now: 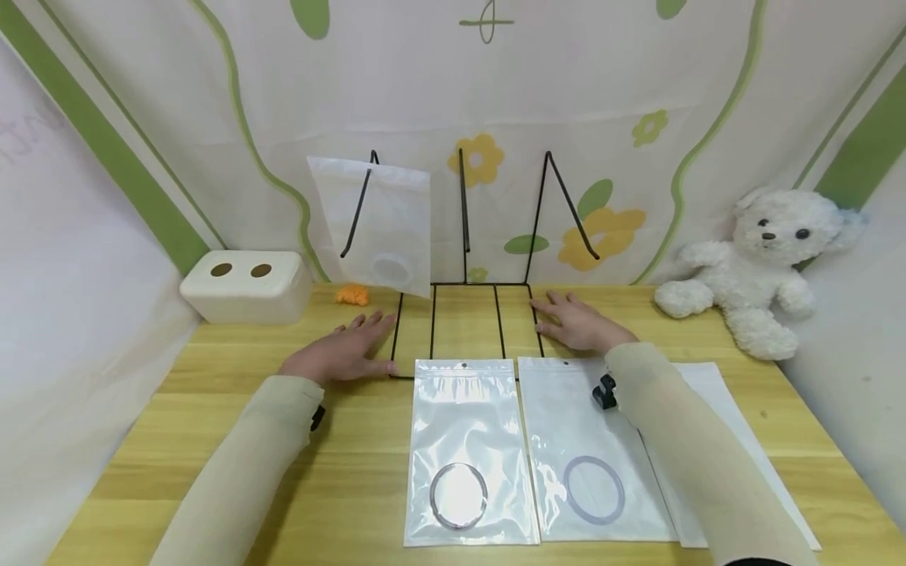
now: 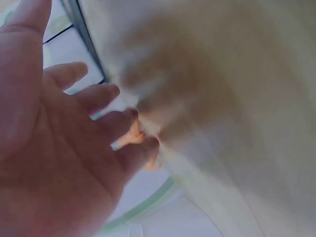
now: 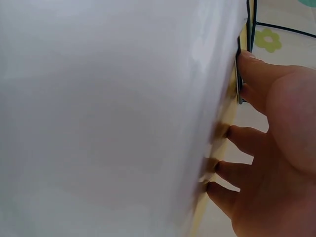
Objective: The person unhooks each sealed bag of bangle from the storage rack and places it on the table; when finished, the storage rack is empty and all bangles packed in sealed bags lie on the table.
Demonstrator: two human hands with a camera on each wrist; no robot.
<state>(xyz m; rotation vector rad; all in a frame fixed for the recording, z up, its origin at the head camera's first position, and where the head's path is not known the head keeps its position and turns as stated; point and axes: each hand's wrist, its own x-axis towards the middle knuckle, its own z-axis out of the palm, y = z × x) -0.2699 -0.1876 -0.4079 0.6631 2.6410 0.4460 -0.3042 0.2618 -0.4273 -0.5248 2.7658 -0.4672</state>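
Note:
A black wire rack (image 1: pixel 465 212) with several upright hooks stands at the back of the table. From its left hook hangs a white zip bag (image 1: pixel 403 204) with a pale round shape inside. My left hand (image 1: pixel 347 347) rests on the wood with fingers spread, its fingertips by the left side of the rack's base. On the other side, my right hand (image 1: pixel 583 326) lies with fingertips at the base's right wire. In front lie a clear-fronted zip bag (image 1: pixel 460 417) holding a dark ring (image 1: pixel 434 511) and another bag (image 1: pixel 552 417) with a lavender ring (image 1: pixel 620 495).
A third white bag (image 1: pixel 729 424) lies partly under the right sleeve. At the back left are a white box with two holes (image 1: pixel 244 303) and a small orange object (image 1: pixel 352 295). A white teddy bear (image 1: pixel 757 267) sits at the back right, before a patterned curtain (image 1: pixel 495 86).

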